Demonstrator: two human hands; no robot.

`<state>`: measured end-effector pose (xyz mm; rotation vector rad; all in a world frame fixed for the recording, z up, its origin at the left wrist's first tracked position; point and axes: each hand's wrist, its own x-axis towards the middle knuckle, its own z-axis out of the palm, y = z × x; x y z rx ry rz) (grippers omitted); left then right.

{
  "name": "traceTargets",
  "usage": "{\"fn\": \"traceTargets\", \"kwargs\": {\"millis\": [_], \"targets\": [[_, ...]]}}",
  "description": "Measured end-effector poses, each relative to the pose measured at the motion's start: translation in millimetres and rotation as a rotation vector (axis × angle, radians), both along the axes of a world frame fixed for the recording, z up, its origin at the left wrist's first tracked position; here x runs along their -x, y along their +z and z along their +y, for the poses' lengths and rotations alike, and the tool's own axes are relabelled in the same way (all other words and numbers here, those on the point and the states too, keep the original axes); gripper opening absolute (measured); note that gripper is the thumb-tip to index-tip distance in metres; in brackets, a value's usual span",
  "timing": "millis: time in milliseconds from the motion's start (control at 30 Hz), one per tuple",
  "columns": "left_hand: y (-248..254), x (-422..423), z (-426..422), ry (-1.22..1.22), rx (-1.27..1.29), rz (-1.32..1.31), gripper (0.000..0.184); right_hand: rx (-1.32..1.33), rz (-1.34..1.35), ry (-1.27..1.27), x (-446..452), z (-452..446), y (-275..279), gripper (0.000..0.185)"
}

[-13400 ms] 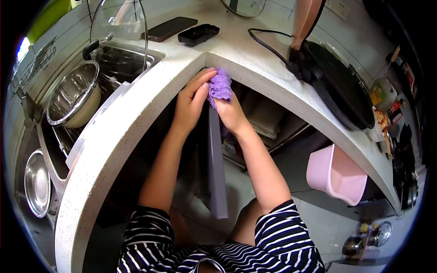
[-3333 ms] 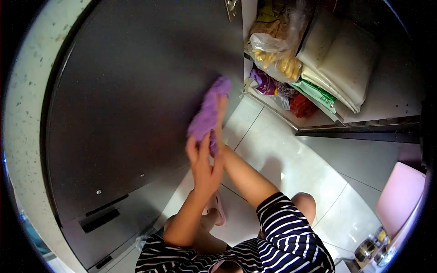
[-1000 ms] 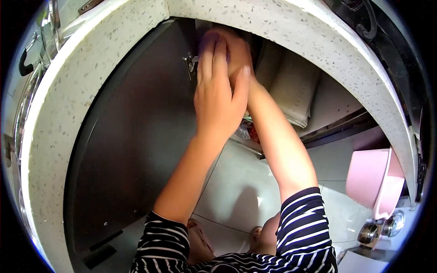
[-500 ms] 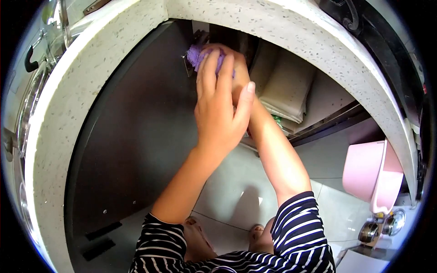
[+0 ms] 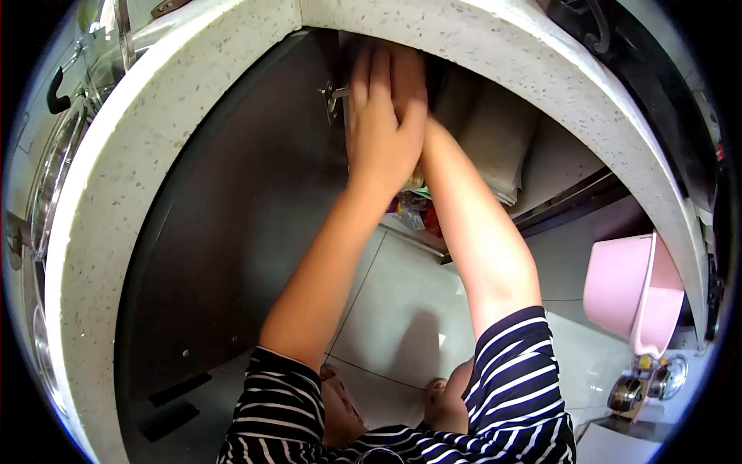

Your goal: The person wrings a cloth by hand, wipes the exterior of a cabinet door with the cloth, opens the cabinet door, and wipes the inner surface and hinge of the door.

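Observation:
Both my arms reach beneath the counter into the cabinet beside its open dark door. My left hand has its fingers stretched forward and lies over part of my right hand. The right hand is deeper in, its fingers mostly hidden in shadow and behind the left. The fuzzy purple cloth seen under them a moment ago is now almost wholly hidden; only a faint purplish tint shows near the fingertips. A metal hinge on the door is just left of my left fingers.
A pale speckled countertop curves around above the cabinet. Folded beige material stands inside to the right of my forearms. Plastic packets lie low at the cabinet's front. A pink tub and metal pots are at the right.
Both hands have moved forward, deeper into the cabinet. The purple cloth has passed out of clear sight, and the hinge and the packets below are more exposed.

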<state>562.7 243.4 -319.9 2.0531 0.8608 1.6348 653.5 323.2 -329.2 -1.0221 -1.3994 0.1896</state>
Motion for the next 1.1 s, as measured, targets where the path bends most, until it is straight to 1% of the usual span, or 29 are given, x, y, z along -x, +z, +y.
{"fn": "traceTargets", "kwargs": {"millis": [67,133,167,267,367,400,433,600,700,733,800,833,900,933,1067,1100], "targets": [[-3.0,9.5,-19.5,-0.003,-0.018,0.012,0.053,0.041,-0.226,-0.065,9.1,-37.3,6.7,0.030],[-7.4,20.8,-41.1,0.007,-0.012,0.047,0.053,-0.039,-0.143,0.005,24.2,-55.7,4.9,0.023],[-9.5,25.0,-45.8,-0.011,-0.014,0.049,0.053,-0.096,-0.205,-0.070,29.0,-61.6,4.8,0.027],[-14.3,36.0,-55.2,-0.059,-0.008,0.080,0.053,-0.108,-0.261,-0.181,38.5,-73.6,-0.9,0.026],[-21.4,43.3,-66.7,-0.059,0.012,0.081,0.054,-0.041,-0.263,-0.228,51.3,-96.2,0.8,0.030],[-22.4,46.9,-73.1,-0.033,0.018,0.104,0.055,0.010,-0.239,-0.186,55.5,-102.8,-1.1,0.034],[-22.4,51.0,-79.9,-0.006,0.024,0.126,0.056,0.031,-0.276,-0.189,60.7,-109.1,-2.2,0.038],[-19.8,61.5,-84.7,0.023,0.041,0.121,0.055,0.082,-0.090,-0.173,79.9,-114.4,-9.3,0.048],[-9.8,63.4,-82.8,0.019,-0.020,0.203,0.052,0.204,0.014,0.001,72.1,-118.7,-2.4,0.048],[-6.1,62.9,-84.4,0.020,-0.050,0.215,0.052,0.150,-0.005,-0.068,73.0,-117.5,-3.7,0.040],[0.3,58.7,-89.4,0.021,-0.108,0.243,0.051,0.325,0.236,0.261,60.2,-108.0,-4.1,0.038],[3.8,57.2,-91.6,-0.023,-0.106,0.238,0.050,0.405,0.354,0.429,56.6,-103.3,-0.6,0.038],[6.8,50.9,-96.0,-0.198,-0.031,0.195,0.050,0.340,0.295,0.386,53.4,-102.4,-2.5,0.037],[1.5,47.4,-96.2,-0.227,-0.011,0.171,0.051,0.309,0.266,0.365,51.4,-101.8,-4.8,0.037],[-6.7,53.0,-95.2,0.004,-0.046,0.249,0.050,0.207,0.182,0.302,54.2,-100.8,-19.7,0.036],[-12.7,55.4,-92.0,0.008,-0.002,0.218,0.050,0.191,0.041,0.161,56.2,-103.3,-17.7,0.038]]}}
